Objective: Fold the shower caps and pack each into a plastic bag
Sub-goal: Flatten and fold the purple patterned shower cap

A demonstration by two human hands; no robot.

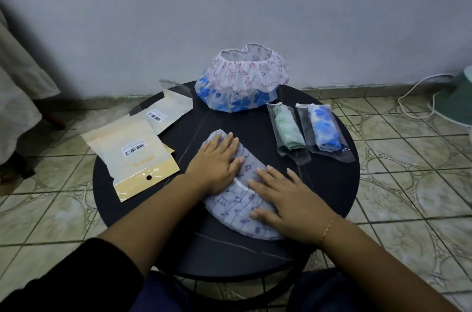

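A pale purple shower cap (237,207) with a dark stem pattern lies folded into a half-moon on the round black table (329,184). My left hand (217,161) presses flat on its upper end, fingers straight. My right hand (283,196) lies flat on its lower half, fingers spread. At the table's far side stand two unfolded caps, a pink-patterned cap (245,71) stacked on a blue-flowered cap (240,99). To the right lie two packed clear bags, one with a green cap (288,130) and one with a blue cap (324,130).
Yellowish paper-backed packets (132,153) with barcode labels and clear bags (168,104) overlap the table's left edge. Tiled floor surrounds the table. A white cable (413,97) and a green object (457,99) sit at the right by the wall.
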